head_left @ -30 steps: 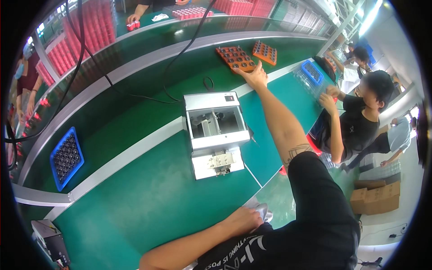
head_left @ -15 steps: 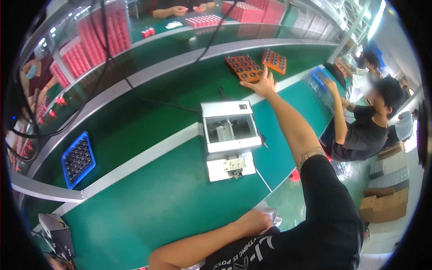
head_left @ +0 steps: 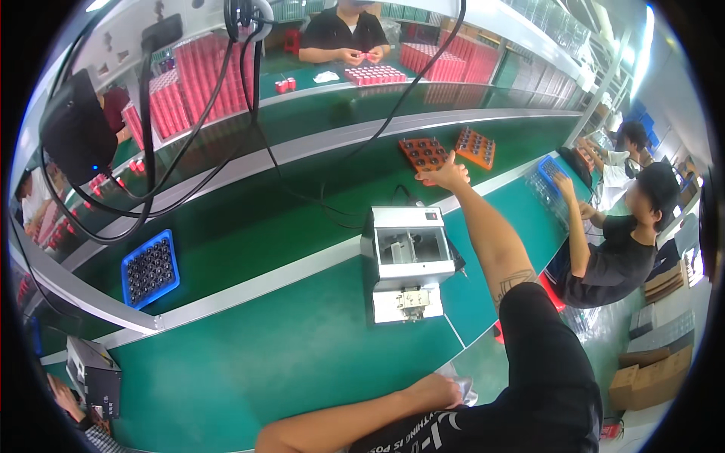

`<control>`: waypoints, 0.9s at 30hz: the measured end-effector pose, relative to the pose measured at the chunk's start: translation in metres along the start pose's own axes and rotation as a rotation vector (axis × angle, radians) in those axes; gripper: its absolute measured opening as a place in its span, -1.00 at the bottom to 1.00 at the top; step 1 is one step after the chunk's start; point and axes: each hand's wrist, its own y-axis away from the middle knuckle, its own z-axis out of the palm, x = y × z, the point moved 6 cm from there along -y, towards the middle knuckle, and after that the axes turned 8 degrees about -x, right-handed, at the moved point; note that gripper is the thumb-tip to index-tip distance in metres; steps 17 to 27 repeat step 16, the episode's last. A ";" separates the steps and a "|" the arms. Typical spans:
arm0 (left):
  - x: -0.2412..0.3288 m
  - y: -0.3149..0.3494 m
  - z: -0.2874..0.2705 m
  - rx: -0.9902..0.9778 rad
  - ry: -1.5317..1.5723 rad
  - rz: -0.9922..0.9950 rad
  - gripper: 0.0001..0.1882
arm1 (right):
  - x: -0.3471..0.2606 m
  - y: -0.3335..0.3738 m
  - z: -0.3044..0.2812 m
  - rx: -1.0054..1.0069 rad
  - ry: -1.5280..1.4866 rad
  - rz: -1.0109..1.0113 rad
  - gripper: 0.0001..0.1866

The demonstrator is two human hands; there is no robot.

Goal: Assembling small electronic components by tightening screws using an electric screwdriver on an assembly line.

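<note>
My right arm stretches far across the bench, and my right hand is at the near right corner of an orange tray holding rows of dark round parts. Thumb and forefinger lie along the tray's edges, closed on that corner; the other fingers are partly hidden. A second orange tray lies just beyond to the right. My left hand rests low by the bench's front edge, its fingers curled. Beside it shows a shiny, silvery, crumpled thing; whether the hand holds it is hidden.
A silver bench machine with a clear window stands mid-bench. At left lie a blue tray of black round parts and a dark metal box. Black cables hang in front. Co-workers sit at the right and across.
My right hand has moved left onto the orange tray's corner, and its spread fingers have drawn in. The whole view has shifted; my left hand stays by the bench's front edge.
</note>
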 end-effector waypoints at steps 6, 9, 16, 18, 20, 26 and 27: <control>0.008 0.007 -0.024 0.056 0.008 0.053 -0.71 | 0.004 0.003 -0.021 -0.119 0.106 -0.033 0.58; 0.012 0.006 -0.027 0.080 0.020 0.110 -0.70 | 0.009 0.002 -0.038 -0.175 0.080 -0.043 0.60; 0.008 0.009 -0.031 0.153 0.000 0.046 -0.69 | 0.036 0.019 -0.045 -0.216 0.237 -0.125 0.61; 0.008 0.009 -0.031 0.153 0.000 0.046 -0.69 | 0.036 0.019 -0.045 -0.216 0.237 -0.125 0.61; 0.008 0.009 -0.031 0.153 0.000 0.046 -0.69 | 0.036 0.019 -0.045 -0.216 0.237 -0.125 0.61; 0.008 0.009 -0.031 0.153 0.000 0.046 -0.69 | 0.036 0.019 -0.045 -0.216 0.237 -0.125 0.61; 0.008 0.009 -0.031 0.153 0.000 0.046 -0.69 | 0.036 0.019 -0.045 -0.216 0.237 -0.125 0.61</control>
